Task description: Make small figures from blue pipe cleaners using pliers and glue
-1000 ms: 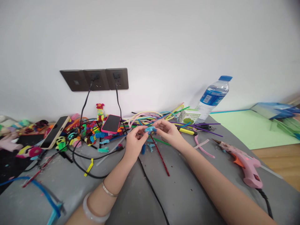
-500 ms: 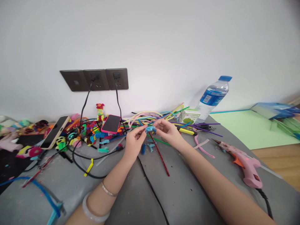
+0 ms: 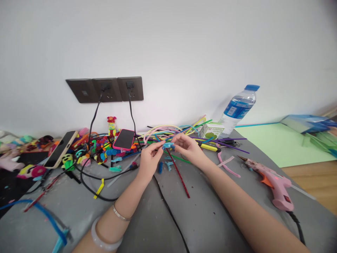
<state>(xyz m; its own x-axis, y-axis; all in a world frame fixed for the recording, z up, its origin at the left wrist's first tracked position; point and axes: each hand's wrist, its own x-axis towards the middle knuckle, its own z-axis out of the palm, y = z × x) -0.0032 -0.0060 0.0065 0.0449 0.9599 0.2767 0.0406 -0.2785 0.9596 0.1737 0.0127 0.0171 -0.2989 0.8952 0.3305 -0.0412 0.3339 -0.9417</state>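
A small light-blue fuzzy piece (image 3: 168,145), which looks like bent pipe cleaner, is pinched between both hands above the table. My left hand (image 3: 150,159) grips its left end with thumb and fingertips. On its right end, my right hand (image 3: 187,149) closes with thumb and forefinger, the other fingers curled. Below the hands lie a dark-blue fuzzy piece (image 3: 160,167) and some light-blue pieces (image 3: 169,164). A long red pipe cleaner (image 3: 181,179) slants down the table just under them.
A pink glue gun (image 3: 273,184) lies at the right. Behind my hands are a bundle of pipe cleaners (image 3: 158,130), a small box (image 3: 211,130) and a tilted water bottle (image 3: 238,109). Phones (image 3: 124,139), figures and a black cable (image 3: 171,211) spread over the grey table (image 3: 205,221).
Both hands stay in nearly the same place on the light-blue piece, which has turned slightly between the fingers. The whole view has shifted very slightly.
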